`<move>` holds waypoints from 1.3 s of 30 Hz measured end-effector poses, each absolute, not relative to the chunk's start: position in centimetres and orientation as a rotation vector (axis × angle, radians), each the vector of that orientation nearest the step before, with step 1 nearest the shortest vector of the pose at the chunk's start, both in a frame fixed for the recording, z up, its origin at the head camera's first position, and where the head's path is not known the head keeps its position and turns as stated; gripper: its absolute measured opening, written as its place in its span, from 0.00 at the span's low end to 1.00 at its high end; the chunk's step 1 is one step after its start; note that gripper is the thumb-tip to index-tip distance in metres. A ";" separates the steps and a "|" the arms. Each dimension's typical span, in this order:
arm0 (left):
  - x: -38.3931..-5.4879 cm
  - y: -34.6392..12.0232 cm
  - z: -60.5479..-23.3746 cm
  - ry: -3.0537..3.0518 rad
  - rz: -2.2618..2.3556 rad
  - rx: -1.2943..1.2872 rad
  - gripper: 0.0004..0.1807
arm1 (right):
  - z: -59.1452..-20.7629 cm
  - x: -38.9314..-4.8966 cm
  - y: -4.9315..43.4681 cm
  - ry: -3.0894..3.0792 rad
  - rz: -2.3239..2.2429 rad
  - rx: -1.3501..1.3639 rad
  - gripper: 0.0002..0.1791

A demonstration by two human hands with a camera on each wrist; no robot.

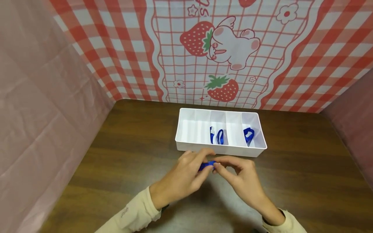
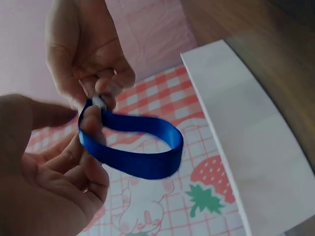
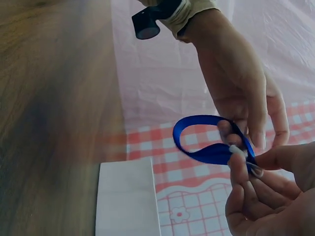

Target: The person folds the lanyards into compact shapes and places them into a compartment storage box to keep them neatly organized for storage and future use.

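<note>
A blue ribbon loop (image 2: 142, 162) with a small whitish piece at its end is held between both hands. My left hand (image 1: 182, 176) grips one side of it, a fingertip reaching inside the loop. With thumb and fingers, my right hand (image 1: 247, 178) pinches the end by the whitish piece (image 3: 236, 150). In the head view most of the loop is hidden by the fingers. Just beyond the hands stands a white divided box (image 1: 215, 148). Blue ribbon pieces (image 1: 220, 137) lie in its middle compartment, and another blue ribbon loop (image 1: 248, 135) is in the rightmost one.
The box rests on a dark wooden table (image 1: 131, 136). Behind it hangs a red-and-white checked cloth (image 1: 125, 58) with strawberry prints. Pink cloth (image 1: 35, 97) covers the left side, and a darker pink cloth (image 1: 349, 129) stands at the right.
</note>
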State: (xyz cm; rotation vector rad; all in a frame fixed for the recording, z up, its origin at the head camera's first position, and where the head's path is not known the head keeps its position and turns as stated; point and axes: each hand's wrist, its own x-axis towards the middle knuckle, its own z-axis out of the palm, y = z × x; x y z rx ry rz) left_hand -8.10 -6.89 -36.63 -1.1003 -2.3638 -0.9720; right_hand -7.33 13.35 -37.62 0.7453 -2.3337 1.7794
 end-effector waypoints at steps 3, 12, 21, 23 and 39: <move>-8.1 -7.2 -36.4 -2.374 -0.895 -1.096 0.16 | -37.3 -7.4 13.7 -2.314 1.793 0.699 0.09; -8.4 -8.2 -35.7 -2.376 -0.766 -1.091 0.12 | -35.8 -7.4 15.0 -2.310 1.814 0.656 0.13; -8.5 -8.9 -35.1 -2.360 -0.818 -1.083 0.08 | -35.0 -7.6 16.0 -2.312 1.828 0.676 0.09; -8.6 -9.1 -35.1 -2.367 -0.814 -1.079 0.07 | -34.9 -7.6 16.2 -2.316 1.810 0.677 0.09; -8.8 -10.0 -34.5 -2.316 -1.390 -1.161 0.08 | -33.7 -7.1 17.2 -2.293 1.819 0.715 0.09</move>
